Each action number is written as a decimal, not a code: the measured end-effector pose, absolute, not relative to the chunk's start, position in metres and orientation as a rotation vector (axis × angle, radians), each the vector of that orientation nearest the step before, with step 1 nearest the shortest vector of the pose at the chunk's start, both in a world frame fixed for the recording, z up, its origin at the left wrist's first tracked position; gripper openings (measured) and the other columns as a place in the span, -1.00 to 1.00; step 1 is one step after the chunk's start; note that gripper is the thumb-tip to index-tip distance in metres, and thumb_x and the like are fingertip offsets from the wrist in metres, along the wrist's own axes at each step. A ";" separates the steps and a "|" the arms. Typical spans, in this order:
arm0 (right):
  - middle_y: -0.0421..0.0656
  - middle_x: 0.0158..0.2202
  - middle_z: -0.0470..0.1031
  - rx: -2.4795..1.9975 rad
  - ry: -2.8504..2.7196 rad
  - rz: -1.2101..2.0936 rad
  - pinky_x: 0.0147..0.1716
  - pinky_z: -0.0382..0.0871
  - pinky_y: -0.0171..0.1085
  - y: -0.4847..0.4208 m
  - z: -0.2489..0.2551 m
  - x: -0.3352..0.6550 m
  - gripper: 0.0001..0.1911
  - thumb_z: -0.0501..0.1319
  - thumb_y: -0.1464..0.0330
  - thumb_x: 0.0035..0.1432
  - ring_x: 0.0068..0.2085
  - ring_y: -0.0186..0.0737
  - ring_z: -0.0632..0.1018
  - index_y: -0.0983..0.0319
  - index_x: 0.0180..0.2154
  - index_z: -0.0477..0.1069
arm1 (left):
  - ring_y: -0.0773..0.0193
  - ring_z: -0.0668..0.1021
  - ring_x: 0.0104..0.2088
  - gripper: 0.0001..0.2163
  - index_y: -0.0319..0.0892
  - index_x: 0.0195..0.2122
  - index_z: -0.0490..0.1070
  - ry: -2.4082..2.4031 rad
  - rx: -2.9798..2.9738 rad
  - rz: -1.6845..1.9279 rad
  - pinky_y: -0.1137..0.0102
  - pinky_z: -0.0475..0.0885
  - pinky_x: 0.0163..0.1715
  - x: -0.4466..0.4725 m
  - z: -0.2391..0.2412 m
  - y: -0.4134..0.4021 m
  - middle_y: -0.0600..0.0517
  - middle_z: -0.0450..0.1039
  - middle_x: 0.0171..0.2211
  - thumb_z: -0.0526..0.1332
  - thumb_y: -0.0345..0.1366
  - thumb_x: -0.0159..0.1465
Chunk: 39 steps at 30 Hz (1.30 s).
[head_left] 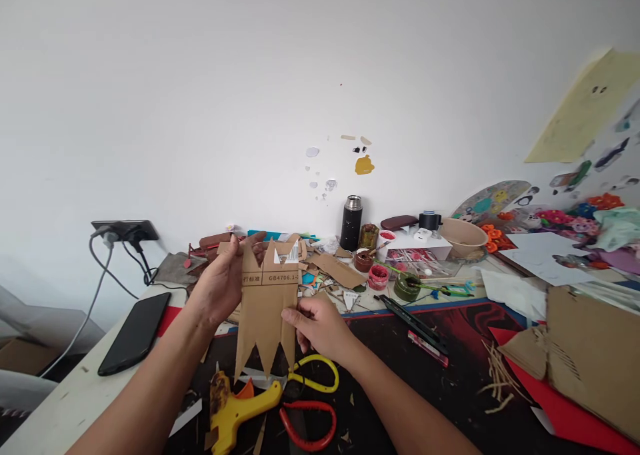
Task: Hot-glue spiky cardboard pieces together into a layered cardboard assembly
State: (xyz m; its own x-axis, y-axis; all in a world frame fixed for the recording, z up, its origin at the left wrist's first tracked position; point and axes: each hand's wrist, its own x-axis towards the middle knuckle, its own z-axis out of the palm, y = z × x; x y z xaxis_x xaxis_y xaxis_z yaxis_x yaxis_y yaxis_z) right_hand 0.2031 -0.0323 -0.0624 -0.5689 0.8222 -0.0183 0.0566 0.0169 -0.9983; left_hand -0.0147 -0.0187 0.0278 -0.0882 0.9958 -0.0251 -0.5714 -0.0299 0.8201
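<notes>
Held upright above the table is a brown cardboard piece [267, 302] with zigzag points cut into its top and bottom ends and printed lettering across it. My left hand [223, 282] holds its upper left edge, with the fingers partly hidden behind it. Lower on the opposite edge, my right hand [320, 322] pinches the cardboard between thumb and fingers. Just below lie a yellow hot glue gun [245, 408] and scissors with one yellow handle [320, 375] and one red handle [313, 427].
Cardboard scraps [335, 272] litter the back, beside paint jars [379, 277] and a black thermos [352, 223]. A black phone [135, 335] lies left, near a power strip [125, 230]. To the right are a utility knife [410, 322], twine [500, 378] and a large cardboard sheet [595, 355].
</notes>
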 end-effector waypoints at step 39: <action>-0.33 -0.65 0.44 -0.790 -1.128 1.684 -0.74 0.14 -0.40 -0.017 -0.049 0.210 -0.29 0.42 -0.35 0.10 -0.70 -0.32 0.44 0.17 -0.30 0.48 | -0.22 0.60 0.16 -0.51 0.05 0.31 0.64 1.564 3.222 1.055 -0.04 0.43 0.12 -0.028 0.007 -0.024 -0.15 0.72 0.16 0.20 -0.46 0.44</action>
